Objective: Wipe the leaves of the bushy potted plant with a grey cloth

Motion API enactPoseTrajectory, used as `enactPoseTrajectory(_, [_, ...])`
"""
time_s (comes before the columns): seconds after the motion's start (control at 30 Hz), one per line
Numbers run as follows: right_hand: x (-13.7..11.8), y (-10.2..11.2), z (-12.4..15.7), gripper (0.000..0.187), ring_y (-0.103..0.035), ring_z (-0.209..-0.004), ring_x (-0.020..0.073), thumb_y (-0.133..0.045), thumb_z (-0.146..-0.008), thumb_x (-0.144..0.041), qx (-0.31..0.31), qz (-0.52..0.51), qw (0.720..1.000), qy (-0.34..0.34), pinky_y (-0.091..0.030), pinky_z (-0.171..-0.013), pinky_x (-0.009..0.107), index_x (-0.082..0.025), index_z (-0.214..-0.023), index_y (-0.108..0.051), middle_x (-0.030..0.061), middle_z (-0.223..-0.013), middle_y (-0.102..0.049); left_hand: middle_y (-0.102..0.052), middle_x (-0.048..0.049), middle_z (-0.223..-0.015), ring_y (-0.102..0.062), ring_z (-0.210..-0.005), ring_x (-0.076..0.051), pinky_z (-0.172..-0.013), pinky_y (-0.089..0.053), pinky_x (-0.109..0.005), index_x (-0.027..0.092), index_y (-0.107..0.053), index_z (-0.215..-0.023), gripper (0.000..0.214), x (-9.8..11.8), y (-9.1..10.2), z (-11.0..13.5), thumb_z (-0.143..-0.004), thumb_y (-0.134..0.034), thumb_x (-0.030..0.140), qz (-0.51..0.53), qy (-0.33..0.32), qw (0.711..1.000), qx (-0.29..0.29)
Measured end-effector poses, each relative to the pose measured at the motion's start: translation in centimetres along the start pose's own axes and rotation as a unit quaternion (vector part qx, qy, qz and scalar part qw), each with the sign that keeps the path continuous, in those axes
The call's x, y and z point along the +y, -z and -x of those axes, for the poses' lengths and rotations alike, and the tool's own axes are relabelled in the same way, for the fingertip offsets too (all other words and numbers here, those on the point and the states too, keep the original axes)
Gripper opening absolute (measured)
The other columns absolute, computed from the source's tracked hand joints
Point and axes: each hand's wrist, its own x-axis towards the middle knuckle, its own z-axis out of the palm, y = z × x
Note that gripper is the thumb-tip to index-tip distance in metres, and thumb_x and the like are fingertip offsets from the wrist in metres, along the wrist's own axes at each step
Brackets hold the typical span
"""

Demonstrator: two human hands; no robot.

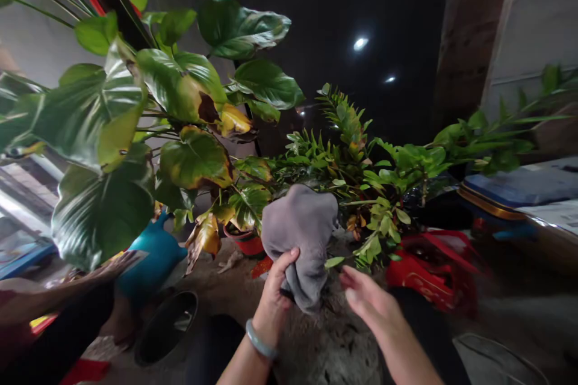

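My left hand (276, 289), with a pale bangle on its wrist, is closed on a grey cloth (300, 222). The cloth is bunched and drapes over something I cannot make out. To its right, my right hand (368, 295) has its fingers loosely apart with nothing visible in them. A single green leaf (334, 261) lies just beyond its fingertips; whether they touch is unclear. Small-leaved green plants (374, 192) grow right behind the cloth. On the left rises a large-leaved plant (185, 156), some of its leaves yellow and brown at the edges.
A red bag-like item (433, 277) stands on the right, below a blue-topped case (510, 192). At left are a black bucket (167, 328), a teal container (151, 258) and part of another person (58, 325). A red pot (246, 243) sits behind the cloth.
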Motion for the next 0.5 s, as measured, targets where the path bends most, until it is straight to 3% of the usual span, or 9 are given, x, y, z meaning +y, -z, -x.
enactPoseTrajectory(0.07, [0.0, -2.4, -0.8, 0.068, -0.066, -0.108, 0.0332, -0.081, -0.054, -0.057, -0.018, -0.042, 0.999, -0.013, -0.051, -0.093, 0.044, -0.018, -0.108, -0.069, 0.0154, -0.112, -0.073, -0.078, -0.0082, -0.086, -0.07, -0.1, -0.03, -0.09, -0.054, -0.036, 0.019, -0.073, -0.079, 0.024, -0.3, -1.5, 0.0, -0.059, -0.08, 0.031, -0.003, 0.003, 1.0, -0.018])
enactPoseTrajectory(0.2, [0.8, -5.7, -1.7, 0.057, -0.072, -0.089, 0.0322, -0.083, -0.045, -0.052, 0.049, -0.058, 0.996, -0.041, -0.055, -0.084, 0.041, -0.016, -0.087, -0.069, 0.0136, -0.09, -0.077, -0.077, -0.006, -0.076, -0.072, -0.083, -0.028, -0.079, -0.057, -0.035, 0.019, -0.071, -0.068, 0.025, -3.9, -3.0, 1.0, -0.051, -0.08, 0.034, 0.007, 0.024, 1.0, 0.018])
enactPoseTrajectory(0.33, [1.9, -6.5, -1.7, 0.046, -0.072, -0.081, 0.0304, -0.082, -0.043, -0.042, 0.126, -0.039, 0.99, -0.049, -0.056, -0.077, 0.038, -0.016, -0.078, -0.068, 0.0119, -0.08, -0.077, -0.075, -0.0051, -0.068, -0.072, -0.08, -0.027, -0.077, -0.057, -0.035, 0.018, -0.07, -0.064, 0.027, -6.4, -1.7, 1.5, -0.049, -0.078, 0.039, 0.027, 0.012, 0.999, 0.044])
enactPoseTrajectory(0.5, [1.3, -7.4, -1.7, 0.043, -0.072, -0.085, 0.0305, -0.081, -0.046, -0.037, 0.142, -0.059, 0.988, -0.02, -0.056, -0.077, 0.037, -0.018, -0.081, -0.067, 0.0104, -0.084, -0.077, -0.076, -0.0078, -0.082, -0.067, -0.101, -0.031, -0.088, -0.053, -0.037, 0.018, -0.071, -0.075, 0.029, -6.5, 0.5, -0.6, -0.061, -0.072, 0.044, -0.076, -0.029, 0.996, 0.029])
